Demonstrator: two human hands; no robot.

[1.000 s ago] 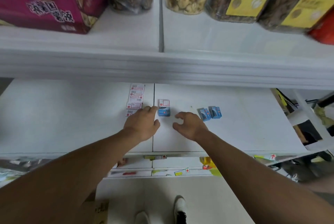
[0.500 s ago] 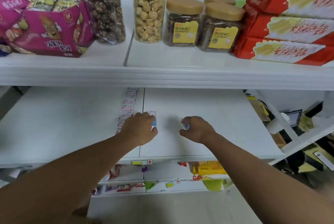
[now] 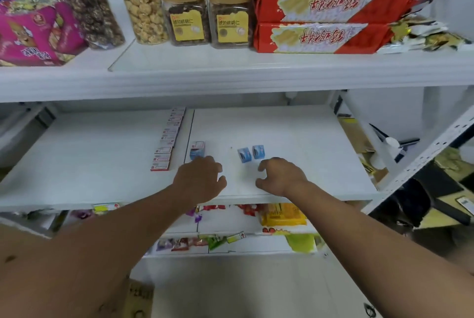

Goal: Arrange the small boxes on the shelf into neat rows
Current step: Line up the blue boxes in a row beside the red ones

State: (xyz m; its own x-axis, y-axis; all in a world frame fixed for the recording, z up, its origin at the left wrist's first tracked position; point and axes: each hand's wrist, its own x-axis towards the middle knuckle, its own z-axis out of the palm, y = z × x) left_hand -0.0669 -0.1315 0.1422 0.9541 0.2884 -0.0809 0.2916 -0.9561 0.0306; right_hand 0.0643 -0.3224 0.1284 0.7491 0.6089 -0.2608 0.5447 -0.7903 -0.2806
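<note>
On the white middle shelf (image 3: 295, 133) a row of small white boxes with red print (image 3: 168, 142) runs from the back to the front left of centre. A single blue-and-white box (image 3: 197, 149) stands just right of that row. Two small blue boxes (image 3: 251, 153) lie side by side further right. My left hand (image 3: 198, 180) hovers just in front of the single box, fingers loosely curled and holding nothing. My right hand (image 3: 280, 176) sits just in front of the two blue boxes, fingers loosely curled, nothing in it.
The upper shelf (image 3: 230, 71) carries jars (image 3: 209, 15), red packets (image 3: 325, 17) and a pink bag (image 3: 33, 35) and overhangs the work area. Snack packets (image 3: 282, 217) fill the shelves below. A slanted metal shelf frame (image 3: 423, 153) and clutter stand to the right.
Both hands have drawn back toward the shelf front. The two blue boxes that my right hand covered are uncovered. The camera has tilted up.
</note>
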